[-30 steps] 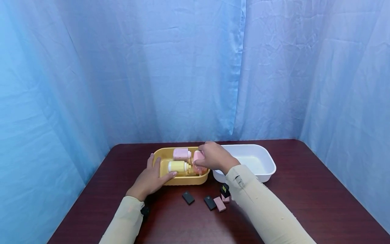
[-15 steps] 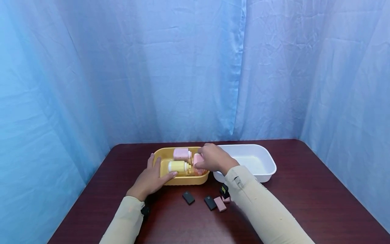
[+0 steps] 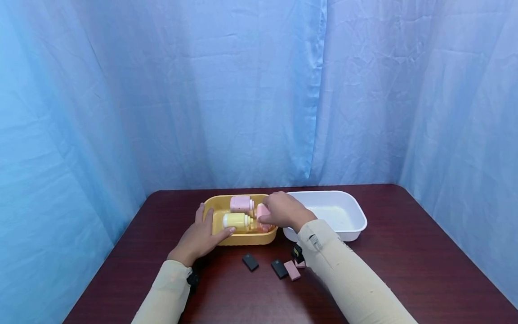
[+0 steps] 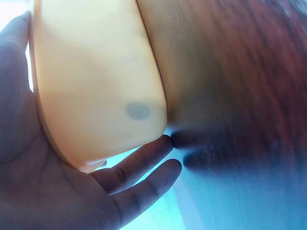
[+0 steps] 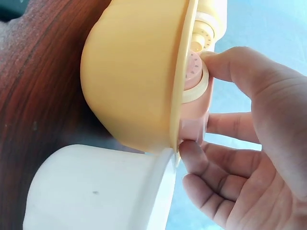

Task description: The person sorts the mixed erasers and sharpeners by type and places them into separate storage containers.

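My left hand (image 3: 197, 237) holds the left end of a yellow plastic tray (image 3: 244, 240), its thumb over the near rim. In the left wrist view two fingertips rest near the corner of the tray. Inside lie a yellow bottle (image 3: 234, 220) with a stepped cap and a pale pink bottle (image 3: 240, 204). At the tray's right end my right hand (image 3: 286, 210) grips a second pink bottle (image 5: 195, 112), which has a round dotted cap and a pale collar. Thumb and fingers are on opposite sides of it; the hand hides part of it in the head view.
A white tray (image 3: 351, 234) stands close against the yellow tray's right end. On the dark red table (image 3: 226, 301) in front lie two black blocks (image 3: 250, 262) and two pink blocks (image 3: 292, 271), one partly behind the right wrist camera. Blue curtains (image 3: 243, 112) surround the table.
My right hand has lowered slightly with the pink bottle, deeper into the right end of the yellow tray. The left hand has stayed in place.
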The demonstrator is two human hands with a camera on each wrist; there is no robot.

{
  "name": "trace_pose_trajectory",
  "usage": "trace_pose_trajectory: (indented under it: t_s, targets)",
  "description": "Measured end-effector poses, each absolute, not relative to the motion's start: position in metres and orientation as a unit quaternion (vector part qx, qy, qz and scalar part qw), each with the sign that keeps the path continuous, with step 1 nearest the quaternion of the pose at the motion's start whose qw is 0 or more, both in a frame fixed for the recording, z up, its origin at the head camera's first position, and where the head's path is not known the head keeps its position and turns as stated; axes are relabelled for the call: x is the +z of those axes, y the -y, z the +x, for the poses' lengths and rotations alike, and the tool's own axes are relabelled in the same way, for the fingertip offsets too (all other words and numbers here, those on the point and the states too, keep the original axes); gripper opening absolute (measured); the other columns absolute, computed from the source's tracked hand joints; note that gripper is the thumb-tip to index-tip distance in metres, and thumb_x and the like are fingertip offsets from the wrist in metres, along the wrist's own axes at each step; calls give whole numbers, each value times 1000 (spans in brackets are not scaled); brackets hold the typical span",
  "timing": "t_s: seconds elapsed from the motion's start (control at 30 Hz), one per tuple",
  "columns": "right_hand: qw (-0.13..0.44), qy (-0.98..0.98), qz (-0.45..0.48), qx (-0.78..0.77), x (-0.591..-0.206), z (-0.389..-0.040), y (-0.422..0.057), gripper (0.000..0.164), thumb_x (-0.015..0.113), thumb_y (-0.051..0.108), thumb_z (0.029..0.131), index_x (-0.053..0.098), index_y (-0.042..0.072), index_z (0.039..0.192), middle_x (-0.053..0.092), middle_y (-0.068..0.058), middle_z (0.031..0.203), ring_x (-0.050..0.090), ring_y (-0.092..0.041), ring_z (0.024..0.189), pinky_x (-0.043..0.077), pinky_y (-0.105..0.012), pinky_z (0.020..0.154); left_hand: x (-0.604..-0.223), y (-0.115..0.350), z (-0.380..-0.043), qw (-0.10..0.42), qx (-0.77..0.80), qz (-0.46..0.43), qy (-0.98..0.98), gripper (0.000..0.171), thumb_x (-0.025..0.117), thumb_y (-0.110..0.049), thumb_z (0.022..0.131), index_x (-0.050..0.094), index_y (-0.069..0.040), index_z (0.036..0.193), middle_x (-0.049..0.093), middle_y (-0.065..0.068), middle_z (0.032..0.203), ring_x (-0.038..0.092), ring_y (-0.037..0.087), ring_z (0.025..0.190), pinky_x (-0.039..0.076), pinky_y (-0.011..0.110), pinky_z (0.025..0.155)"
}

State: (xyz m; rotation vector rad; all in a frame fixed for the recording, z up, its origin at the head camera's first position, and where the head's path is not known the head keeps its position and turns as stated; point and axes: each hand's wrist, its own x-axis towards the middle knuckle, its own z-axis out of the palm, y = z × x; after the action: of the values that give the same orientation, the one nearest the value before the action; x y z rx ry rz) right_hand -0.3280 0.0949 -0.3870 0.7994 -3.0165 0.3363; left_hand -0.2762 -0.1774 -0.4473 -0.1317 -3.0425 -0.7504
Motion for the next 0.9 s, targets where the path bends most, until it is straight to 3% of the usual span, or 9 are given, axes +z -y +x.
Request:
trace_pose_trajectory:
  t_s: [0.3,0.47,0.6,0.73,0.9]
  targets:
    - [2,960,247,129,-388,-323,-95,26,75,41,92,65,19,82,55,2,68,52,-15,65,45,-32,64,-448,178,-278,-4,-246,-45,968,124,49,-91,81,16,-7,166,-6,13,174,53,41,135,49,57,106]
    - [9,959,235,161,-395,-319,-95,27,75,40,92,71,15,103,58,3,70,54,-15,69,47,-33,69,-449,177,-277,-2,-247,-43,968,124,50,-91,82,16,-7,166,-4,14,174,54,41,135,50,57,105]
    - [19,958,216,187,-395,-314,-99,49,77,41,91,69,9,128,73,-3,98,65,-18,90,55,-37,83,-449,176,-277,0,-246,-43,968,124,50,-91,81,17,-7,166,-3,14,174,54,41,134,50,57,105]
    - [32,953,206,222,-394,-308,-110,58,76,42,93,65,7,138,68,-10,134,65,-24,118,54,-45,101,-450,174,-277,1,-247,-44,968,123,51,-90,81,17,-7,166,-4,14,174,55,41,134,50,57,105]
    - [60,950,199,235,-390,-302,-129,44,73,37,96,69,10,131,66,-9,132,67,-27,115,55,-47,98,-449,175,-277,4,-245,-45,968,124,51,-90,81,17,-7,166,-3,14,174,54,41,134,50,57,105]
